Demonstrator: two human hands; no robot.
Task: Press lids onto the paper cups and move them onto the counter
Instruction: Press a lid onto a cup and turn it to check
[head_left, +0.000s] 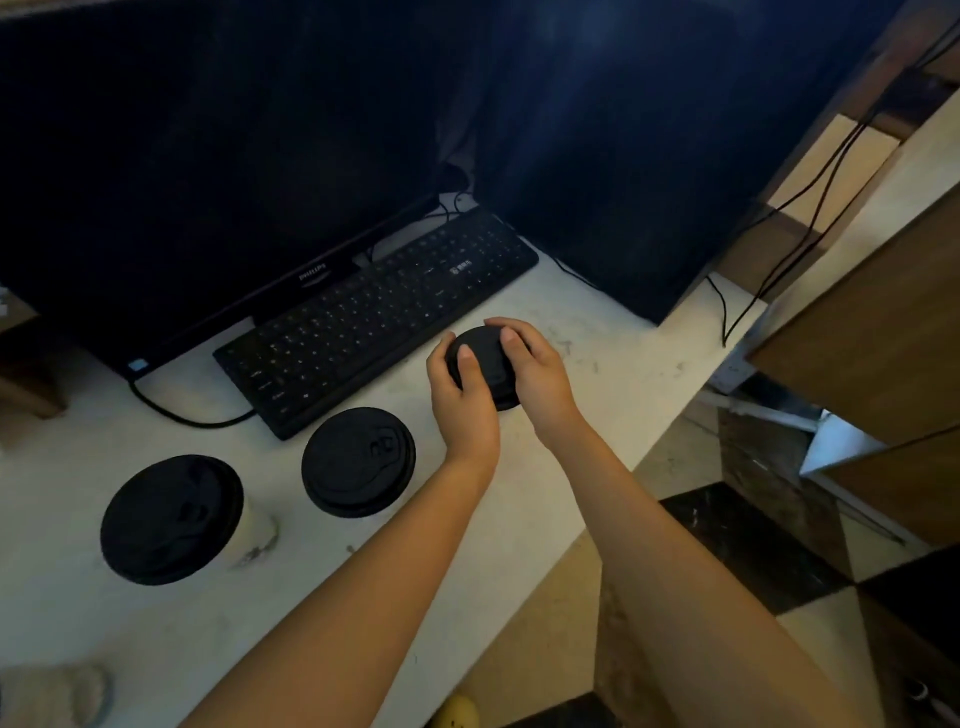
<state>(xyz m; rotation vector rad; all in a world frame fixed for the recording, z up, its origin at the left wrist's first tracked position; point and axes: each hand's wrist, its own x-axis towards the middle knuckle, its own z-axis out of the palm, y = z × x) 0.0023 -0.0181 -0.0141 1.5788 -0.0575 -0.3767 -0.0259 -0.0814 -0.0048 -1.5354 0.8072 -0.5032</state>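
Observation:
Three paper cups with black lids stand on the white counter (597, 374). The far cup's black lid (480, 351) sits under both my hands. My left hand (460, 402) wraps the lid's left side with the thumb on top. My right hand (530, 364) curls over its right side, thumb also on top. That cup's body is hidden beneath the hands. A second lidded cup (358, 462) stands nearer, and a third lidded cup (171, 519) at the left shows some of its white wall.
A black keyboard (374, 317) lies just behind the cups, in front of a dark monitor (182, 182). A dark box (623, 182) stands at the back right. Cables (810, 208) hang at the right. The counter edge (623, 478) drops to a tiled floor.

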